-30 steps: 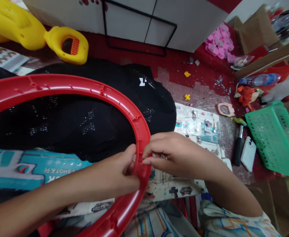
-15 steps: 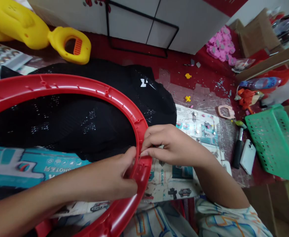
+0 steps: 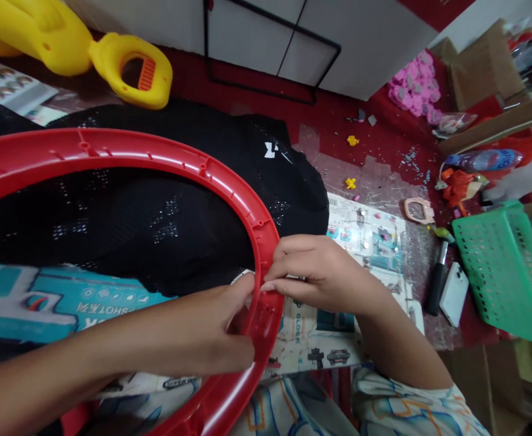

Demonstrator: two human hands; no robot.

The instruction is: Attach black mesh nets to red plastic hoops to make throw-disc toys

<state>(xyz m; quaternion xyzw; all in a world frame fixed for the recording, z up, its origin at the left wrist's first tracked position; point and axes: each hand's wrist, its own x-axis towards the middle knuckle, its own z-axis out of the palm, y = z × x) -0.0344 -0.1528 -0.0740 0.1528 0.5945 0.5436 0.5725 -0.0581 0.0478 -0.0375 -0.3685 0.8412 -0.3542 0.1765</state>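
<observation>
A large red plastic ring with small pegs along its channel fills the lower left, tilted and partly out of view. My left hand grips its near right part from the inner side, with the thumb on the rim. On the outer side, my right hand has its fingers pinched together at the ring's channel, close to the left thumb. Whatever its fingertips may hold is hidden. Beneath the ring lies a black cloth with shiny dots, over printed cardboard.
A yellow plastic toy with a handle lies at the upper left, near a white tray. At the right are a green basket, a white phone, a black-handled tool and a pink pile. A black wire frame stands behind.
The view has shifted slightly, so most things sit a little to the right. Both hands keep nearly the same place on the red ring.
</observation>
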